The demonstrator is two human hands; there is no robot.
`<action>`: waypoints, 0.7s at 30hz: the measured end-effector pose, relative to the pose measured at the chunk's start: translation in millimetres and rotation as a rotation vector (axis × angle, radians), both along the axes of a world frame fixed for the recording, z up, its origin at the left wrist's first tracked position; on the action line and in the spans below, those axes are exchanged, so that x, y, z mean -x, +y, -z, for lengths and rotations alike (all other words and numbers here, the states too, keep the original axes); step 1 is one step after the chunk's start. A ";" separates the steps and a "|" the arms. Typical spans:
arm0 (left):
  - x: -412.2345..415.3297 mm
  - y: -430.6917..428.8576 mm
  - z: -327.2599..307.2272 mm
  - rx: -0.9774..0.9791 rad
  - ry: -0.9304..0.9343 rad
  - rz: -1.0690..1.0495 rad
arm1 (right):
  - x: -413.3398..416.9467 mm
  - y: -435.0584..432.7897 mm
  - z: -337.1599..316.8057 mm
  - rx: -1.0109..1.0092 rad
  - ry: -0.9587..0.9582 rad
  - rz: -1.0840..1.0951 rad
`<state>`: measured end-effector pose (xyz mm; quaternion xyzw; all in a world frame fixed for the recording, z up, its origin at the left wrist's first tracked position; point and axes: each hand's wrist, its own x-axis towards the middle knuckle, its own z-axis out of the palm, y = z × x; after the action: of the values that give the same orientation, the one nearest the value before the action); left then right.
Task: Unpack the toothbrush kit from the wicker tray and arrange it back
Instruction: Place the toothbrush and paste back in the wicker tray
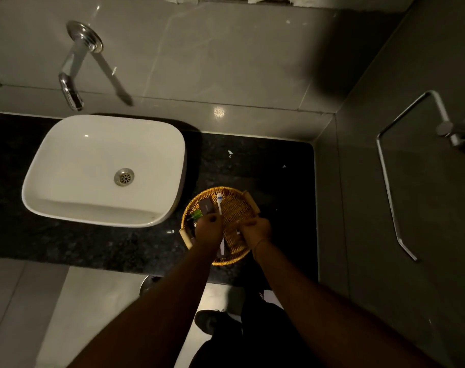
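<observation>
A round wicker tray point(236, 205) with two wooden handles sits on the dark granite counter, right of the basin. My left hand point(209, 229) is over the tray and grips the lower end of a white toothbrush point(219, 201), whose head points away from me. My right hand point(255, 231) hovers over the tray's right side with its fingers curled around a small dark packet that is mostly hidden. In the tray's left part lie a dark sachet point(207, 206) and a small green bottle point(196, 215). A dark flat box point(224, 248) shows between my wrists.
A white basin point(104, 171) stands to the left, under a chrome wall tap point(72, 75). A chrome towel rail point(390, 181) is fixed to the right wall. The dark counter point(265, 166) ends at that wall. Below are the floor and my shoe point(212, 320).
</observation>
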<state>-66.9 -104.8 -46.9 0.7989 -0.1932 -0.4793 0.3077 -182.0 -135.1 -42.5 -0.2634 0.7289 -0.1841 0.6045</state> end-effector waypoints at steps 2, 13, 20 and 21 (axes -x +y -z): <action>1.3 -1.8 5.9 0.007 -0.054 0.038 | 1.5 0.7 6.7 0.056 0.038 0.044; -3.4 -23.4 26.8 -0.106 -0.003 0.036 | 14.3 -3.4 23.7 0.088 0.128 -0.297; 4.5 -21.5 30.8 -0.089 -0.141 0.077 | 9.6 -3.9 28.4 0.162 0.399 -0.392; 5.3 -20.9 28.9 -0.086 -0.155 0.082 | 8.1 -2.5 27.7 0.175 0.426 -0.391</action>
<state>-72.2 -125.7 -75.8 0.8375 -0.2279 -0.4362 0.2374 -190.1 -137.6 -70.1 -0.4825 0.7563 -0.0666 0.4369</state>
